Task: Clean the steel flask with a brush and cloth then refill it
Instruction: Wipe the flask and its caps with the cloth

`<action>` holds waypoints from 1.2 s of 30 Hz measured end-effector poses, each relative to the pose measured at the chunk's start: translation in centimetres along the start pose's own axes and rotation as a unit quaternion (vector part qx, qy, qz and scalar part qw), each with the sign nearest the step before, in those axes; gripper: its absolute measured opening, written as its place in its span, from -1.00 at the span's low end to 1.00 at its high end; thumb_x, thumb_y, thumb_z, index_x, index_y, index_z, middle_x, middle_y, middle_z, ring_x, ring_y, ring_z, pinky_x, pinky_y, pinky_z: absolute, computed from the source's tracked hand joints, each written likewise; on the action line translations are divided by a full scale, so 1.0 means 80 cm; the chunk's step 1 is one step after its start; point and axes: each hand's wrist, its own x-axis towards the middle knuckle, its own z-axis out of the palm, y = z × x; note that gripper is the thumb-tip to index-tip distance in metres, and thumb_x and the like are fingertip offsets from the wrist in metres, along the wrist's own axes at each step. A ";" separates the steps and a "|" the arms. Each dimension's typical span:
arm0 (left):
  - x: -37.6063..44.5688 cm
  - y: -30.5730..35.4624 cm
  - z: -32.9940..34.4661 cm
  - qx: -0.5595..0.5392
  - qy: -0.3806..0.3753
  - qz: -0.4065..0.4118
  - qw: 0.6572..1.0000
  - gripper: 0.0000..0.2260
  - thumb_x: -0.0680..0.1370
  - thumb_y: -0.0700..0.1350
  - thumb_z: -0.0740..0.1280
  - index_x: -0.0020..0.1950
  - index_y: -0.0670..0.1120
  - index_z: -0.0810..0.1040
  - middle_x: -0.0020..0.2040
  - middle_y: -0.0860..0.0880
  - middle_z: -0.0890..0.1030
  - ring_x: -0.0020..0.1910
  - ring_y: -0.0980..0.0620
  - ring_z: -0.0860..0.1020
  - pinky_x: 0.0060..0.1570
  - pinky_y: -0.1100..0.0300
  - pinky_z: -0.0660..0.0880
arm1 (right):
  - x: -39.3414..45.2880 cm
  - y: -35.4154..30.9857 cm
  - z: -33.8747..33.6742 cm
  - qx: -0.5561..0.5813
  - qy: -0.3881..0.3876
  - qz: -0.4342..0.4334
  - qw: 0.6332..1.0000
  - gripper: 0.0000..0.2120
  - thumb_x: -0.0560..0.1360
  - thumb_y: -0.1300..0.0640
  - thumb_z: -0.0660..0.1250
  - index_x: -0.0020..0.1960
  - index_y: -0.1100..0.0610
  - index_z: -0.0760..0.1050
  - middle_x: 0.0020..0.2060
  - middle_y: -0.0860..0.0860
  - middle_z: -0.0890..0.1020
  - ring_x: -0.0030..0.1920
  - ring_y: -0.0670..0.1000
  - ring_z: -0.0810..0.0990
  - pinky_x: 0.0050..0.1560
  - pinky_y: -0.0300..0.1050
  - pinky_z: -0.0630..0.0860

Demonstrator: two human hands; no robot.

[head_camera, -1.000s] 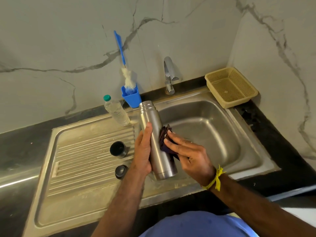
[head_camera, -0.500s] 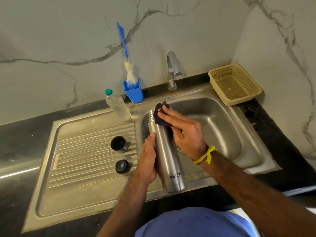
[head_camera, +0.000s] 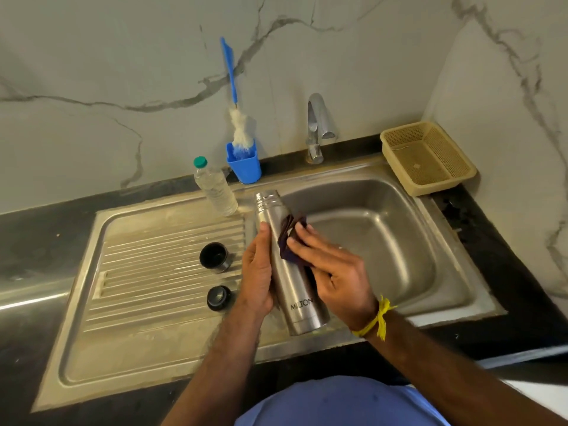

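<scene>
Your left hand point(head_camera: 257, 272) is closed around the steel flask point(head_camera: 287, 265) from its left side, with the thumb lying along the body. You hold the flask tilted over the front edge of the sink point(head_camera: 430, 305), its open threaded mouth pointing away from you and its base toward you. Your right hand point(head_camera: 332, 272) presses a dark cloth point(head_camera: 290, 238) flat against the right side of the flask, at about the middle of its length; the fingers are stretched over the cloth, so it is pinned between hand and flask. A yellow thread point(head_camera: 376, 321) is tied on your right wrist.

On the ribbed draining board point(head_camera: 147, 265), just left of your left hand, stand two dark caps: the cup cap point(head_camera: 214, 257) farther from you (its opening faces up) and the stopper point(head_camera: 218, 298) nearer. Behind them, beside the flask mouth, stands a clear water bottle point(head_camera: 215, 187) with a green cap. The brush point(head_camera: 238, 130) stands in a blue holder point(head_camera: 245, 164) against the wall, and the tap point(head_camera: 318, 127) is to its right. A beige basket point(head_camera: 428, 158) sits on the counter at the right back corner.
</scene>
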 end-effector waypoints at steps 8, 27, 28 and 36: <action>0.021 0.020 0.002 0.021 0.013 0.007 1.000 -0.38 0.58 0.28 0.22 0.35 -0.22 0.55 0.12 -0.35 0.66 0.03 -0.24 0.68 0.05 -0.08 0.65 | -0.030 0.000 -0.007 -0.059 -0.053 -0.113 0.990 -0.62 0.62 0.36 0.20 0.34 0.09 0.57 0.41 0.08 0.51 0.49 0.11 0.41 0.38 -0.03 0.50; 0.037 0.029 0.010 0.025 0.004 -0.052 0.998 -0.16 0.39 0.45 0.39 0.43 -0.14 0.49 0.23 -0.34 0.63 0.21 -0.31 0.63 0.23 -0.23 0.56 | -0.014 0.010 -0.006 0.033 0.006 -0.004 0.999 -0.55 0.47 0.53 0.25 0.28 0.23 0.59 0.36 0.17 0.53 0.40 0.07 0.52 0.37 0.06 0.50; 0.036 0.027 0.010 0.029 -0.001 -0.041 0.999 -0.19 0.40 0.38 0.46 0.43 -0.17 0.49 0.24 -0.34 0.62 0.21 -0.32 0.63 0.24 -0.26 0.54 | -0.010 0.011 -0.006 0.040 0.012 0.020 0.999 -0.51 0.45 0.56 0.27 0.29 0.23 0.58 0.37 0.16 0.53 0.40 0.04 0.52 0.37 0.06 0.51; 0.032 0.024 0.012 0.021 0.036 0.008 0.999 -0.35 0.43 0.15 0.55 0.35 -0.23 0.53 0.17 -0.35 0.65 0.14 -0.35 0.65 0.17 -0.28 0.58 | -0.010 0.007 0.000 0.081 0.024 0.056 0.995 -0.44 0.40 0.62 0.31 0.31 0.23 0.57 0.38 0.13 0.52 0.40 0.03 0.52 0.35 0.07 0.51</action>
